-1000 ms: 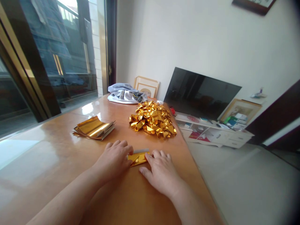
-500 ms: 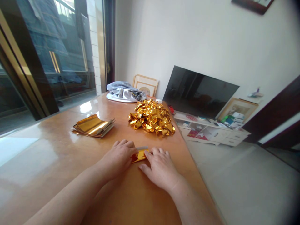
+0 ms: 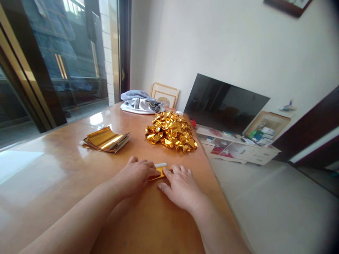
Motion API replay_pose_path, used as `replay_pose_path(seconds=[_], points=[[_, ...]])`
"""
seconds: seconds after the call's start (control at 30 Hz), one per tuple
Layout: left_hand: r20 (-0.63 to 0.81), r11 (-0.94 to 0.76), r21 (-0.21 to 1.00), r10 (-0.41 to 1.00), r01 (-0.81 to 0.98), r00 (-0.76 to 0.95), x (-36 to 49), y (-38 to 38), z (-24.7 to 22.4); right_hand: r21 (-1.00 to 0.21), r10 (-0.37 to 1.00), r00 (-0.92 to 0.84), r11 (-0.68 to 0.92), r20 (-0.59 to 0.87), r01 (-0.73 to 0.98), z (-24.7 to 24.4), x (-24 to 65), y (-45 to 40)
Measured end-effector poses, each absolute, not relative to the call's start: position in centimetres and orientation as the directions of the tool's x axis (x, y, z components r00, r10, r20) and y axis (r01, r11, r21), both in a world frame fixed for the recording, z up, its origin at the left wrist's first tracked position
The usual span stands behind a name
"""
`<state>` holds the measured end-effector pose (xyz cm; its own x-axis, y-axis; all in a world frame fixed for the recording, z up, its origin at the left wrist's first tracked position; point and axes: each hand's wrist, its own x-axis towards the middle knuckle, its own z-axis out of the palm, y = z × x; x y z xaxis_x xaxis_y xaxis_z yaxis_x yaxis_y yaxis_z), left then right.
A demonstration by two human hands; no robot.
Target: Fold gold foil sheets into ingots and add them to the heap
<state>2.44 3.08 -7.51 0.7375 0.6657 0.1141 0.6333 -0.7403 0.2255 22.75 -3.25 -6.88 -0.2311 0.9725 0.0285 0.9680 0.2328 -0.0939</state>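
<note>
Gold paper lies between and touches the left grip, closure unclear, and right grip, spread apart.

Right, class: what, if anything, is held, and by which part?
Gold paper: left hand over its left end, grip unclear; right hand touching its right end, thumb apart.

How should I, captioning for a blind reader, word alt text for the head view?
A person's left hand and right hand touch a folded gold foil sheet on a glossy brown table. Beyond lie a stack of gold foil sheets on the left and a heap of folded gold foil pieces.
</note>
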Motion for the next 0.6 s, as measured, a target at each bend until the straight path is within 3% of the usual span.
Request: replay_pose_path(seconds=[0.27,0.6], points=[[0.131,-0.750,0.223,0.656,0.623,0.743,2.3,3.2,-7.9,-0.098,0.976,-0.216,0.217,0.020,0.971,-6.0,23.6,-3.2],[0.134,-0.752,0.232,0.653,0.617,0.745,2.3,2.9,-7.6,-0.069,0.931,-0.364,0.363,-0.008,0.929,-5.1,22.5,-4.7]])
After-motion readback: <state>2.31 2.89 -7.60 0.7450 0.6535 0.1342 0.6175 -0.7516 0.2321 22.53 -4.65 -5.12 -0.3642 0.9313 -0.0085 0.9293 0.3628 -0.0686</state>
